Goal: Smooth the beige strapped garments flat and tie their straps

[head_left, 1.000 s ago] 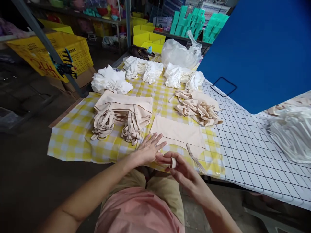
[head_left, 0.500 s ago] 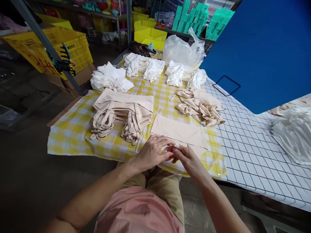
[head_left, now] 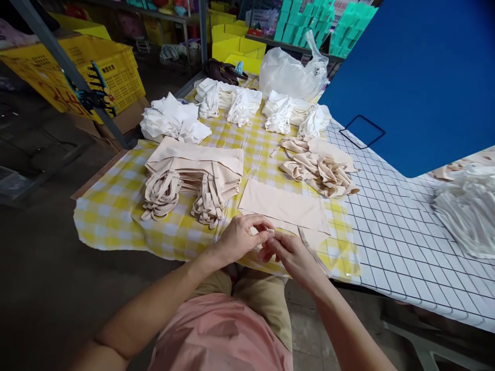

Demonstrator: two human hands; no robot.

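A flat beige cloth bag lies folded on the yellow checked cloth right in front of me. At its near edge my left hand and my right hand meet fingertip to fingertip. Together they pinch a narrow pale strap of that bag, most of which is hidden by my fingers. To the left sits a neat stack of beige bags with their straps hanging toward me. A loose heap of beige bags lies beyond the flat bag to the right.
White bags lie in piles at the back, with a clear plastic bag behind. A blue board leans at the right over the grid-patterned table. A white bundle sits far right, yellow crates left.
My left hand has lifted from lying flat on the bag and closed its fingers. My right hand, which had the strap looped on a finger, has moved up to meet it.
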